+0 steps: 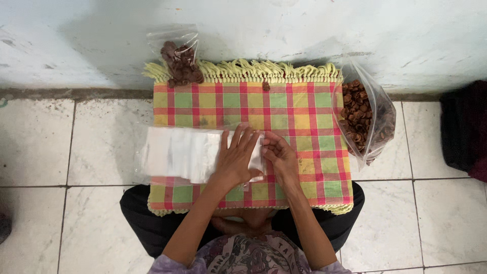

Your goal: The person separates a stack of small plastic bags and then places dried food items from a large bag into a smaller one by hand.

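A stack of clear plastic bags (182,152) lies across the left part of a checked cloth (299,116) with a yellow fringe. My left hand (236,158) presses flat on the stack's right end, fingers spread. Just beside it, my right hand (280,157) pinches the right edge of the top bag with its fingertips.
A large open plastic bag of brown nut-like pieces (362,117) leans at the cloth's right edge. A small filled bag of the same pieces (180,58) stands against the white wall (284,30) at the back left. White floor tiles (76,147) surround the cloth. A dark object (464,129) sits far right.
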